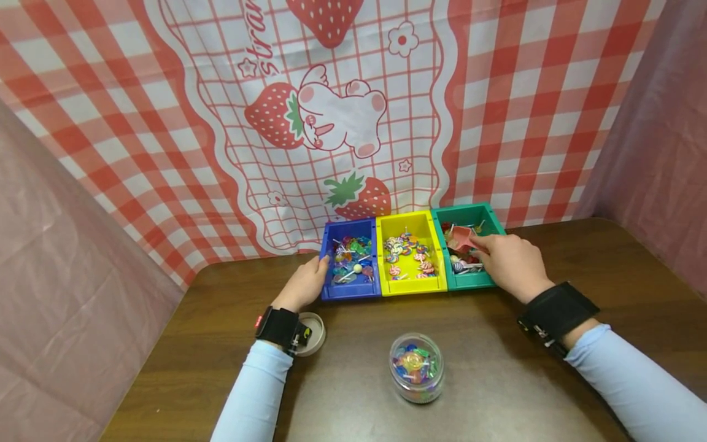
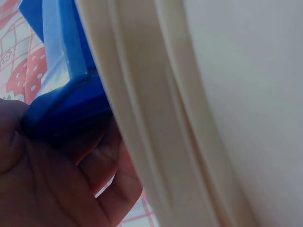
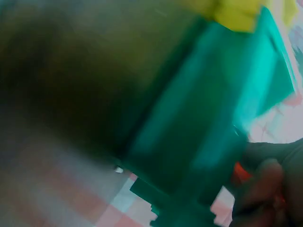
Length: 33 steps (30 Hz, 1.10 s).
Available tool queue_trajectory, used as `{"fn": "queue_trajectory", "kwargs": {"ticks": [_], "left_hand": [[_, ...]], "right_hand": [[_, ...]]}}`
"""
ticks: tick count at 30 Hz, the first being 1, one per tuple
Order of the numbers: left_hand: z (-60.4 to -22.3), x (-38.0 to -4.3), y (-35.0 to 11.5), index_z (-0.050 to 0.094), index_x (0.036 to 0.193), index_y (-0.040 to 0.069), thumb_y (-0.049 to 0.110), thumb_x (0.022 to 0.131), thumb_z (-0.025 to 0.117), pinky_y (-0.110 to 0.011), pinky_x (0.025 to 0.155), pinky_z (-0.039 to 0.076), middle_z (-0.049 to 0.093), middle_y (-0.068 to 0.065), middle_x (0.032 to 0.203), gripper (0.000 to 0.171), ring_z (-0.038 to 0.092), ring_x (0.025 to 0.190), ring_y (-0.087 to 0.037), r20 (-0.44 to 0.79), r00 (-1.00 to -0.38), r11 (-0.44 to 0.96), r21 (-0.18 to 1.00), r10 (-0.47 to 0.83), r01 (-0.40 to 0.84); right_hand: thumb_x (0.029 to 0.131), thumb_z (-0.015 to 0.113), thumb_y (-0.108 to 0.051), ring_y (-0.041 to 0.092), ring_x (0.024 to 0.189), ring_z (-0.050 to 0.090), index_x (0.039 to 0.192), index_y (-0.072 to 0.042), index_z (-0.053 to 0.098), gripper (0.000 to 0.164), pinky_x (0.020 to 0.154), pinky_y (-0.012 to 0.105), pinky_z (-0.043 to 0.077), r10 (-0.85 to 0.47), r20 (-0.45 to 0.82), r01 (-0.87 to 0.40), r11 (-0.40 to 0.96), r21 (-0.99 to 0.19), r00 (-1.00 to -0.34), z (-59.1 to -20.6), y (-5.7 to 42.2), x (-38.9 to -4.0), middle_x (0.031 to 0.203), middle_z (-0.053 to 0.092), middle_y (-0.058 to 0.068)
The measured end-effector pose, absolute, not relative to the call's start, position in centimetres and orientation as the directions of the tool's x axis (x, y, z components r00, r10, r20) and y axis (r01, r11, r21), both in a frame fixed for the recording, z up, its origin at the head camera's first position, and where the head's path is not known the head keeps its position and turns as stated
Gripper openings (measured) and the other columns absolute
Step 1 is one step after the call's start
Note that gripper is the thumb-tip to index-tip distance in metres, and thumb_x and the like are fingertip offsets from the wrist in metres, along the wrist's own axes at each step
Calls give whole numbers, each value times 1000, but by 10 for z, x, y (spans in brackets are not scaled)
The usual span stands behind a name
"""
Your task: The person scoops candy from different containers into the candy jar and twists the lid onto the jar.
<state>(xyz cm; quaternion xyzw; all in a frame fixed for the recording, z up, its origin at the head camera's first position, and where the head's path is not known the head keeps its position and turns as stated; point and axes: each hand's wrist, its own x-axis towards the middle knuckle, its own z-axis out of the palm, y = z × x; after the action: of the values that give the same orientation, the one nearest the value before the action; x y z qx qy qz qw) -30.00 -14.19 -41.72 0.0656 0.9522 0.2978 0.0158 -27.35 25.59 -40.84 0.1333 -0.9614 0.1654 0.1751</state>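
At the far side of the table, my left hand (image 1: pixel 301 285) grips the left wall of a blue bin (image 1: pixel 351 293) of mixed candies; in the left wrist view its fingers curl against the blue plastic (image 2: pixel 71 113). My right hand (image 1: pixel 513 264) reaches over the right side of a green bin (image 1: pixel 472 281) and holds a small pink scoop (image 1: pixel 461 236) among the lollipops and candies there. Blurred in the right wrist view, curled fingers (image 3: pixel 262 189) show around something red beside the green wall. A yellow bin (image 1: pixel 405 268) with swirl lollipops joins the two.
A clear jar (image 1: pixel 417 380) of colourful candies stands near the front of the table. Beneath my left wrist lies a round whitish lid (image 1: pixel 316 325), large in the left wrist view. A red checked strawberry cloth (image 1: pixel 508 123) hangs right behind the bins.
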Motion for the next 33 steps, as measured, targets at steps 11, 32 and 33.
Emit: {"fn": "queue_trajectory", "kwargs": {"ticks": [11, 32, 33], "left_hand": [[-417, -300, -143, 58, 121, 1, 39, 109, 28, -49, 91, 46, 62, -16, 103, 49, 58, 94, -26, 1, -991, 811, 575, 135, 111], [-417, -301, -143, 59, 118, 3, 37, 109, 28, -48, 91, 46, 62, -15, 102, 47, 58, 94, -25, 0, -990, 818, 563, 143, 119], [-417, -301, -143, 59, 117, 2, 36, 109, 28, -48, 90, 46, 62, -15, 101, 47, 58, 93, -26, 7, -989, 820, 558, 147, 126]], "right_hand": [[95, 70, -20, 24, 55, 52, 132, 5, 60, 46, 48, 37, 43, -218, 269, -307, 883, -354, -938, -408, 251, -274, 82, 65, 19], [107, 43, -16, 23, 53, 40, 134, 6, 57, 37, 48, 31, 29, -74, 182, -176, 739, -650, -981, -400, 255, -272, 67, 44, 8], [107, 43, -15, 23, 52, 38, 132, 6, 58, 36, 48, 31, 28, -73, 207, -189, 758, -624, -976, -400, 254, -273, 67, 42, 8]]}}
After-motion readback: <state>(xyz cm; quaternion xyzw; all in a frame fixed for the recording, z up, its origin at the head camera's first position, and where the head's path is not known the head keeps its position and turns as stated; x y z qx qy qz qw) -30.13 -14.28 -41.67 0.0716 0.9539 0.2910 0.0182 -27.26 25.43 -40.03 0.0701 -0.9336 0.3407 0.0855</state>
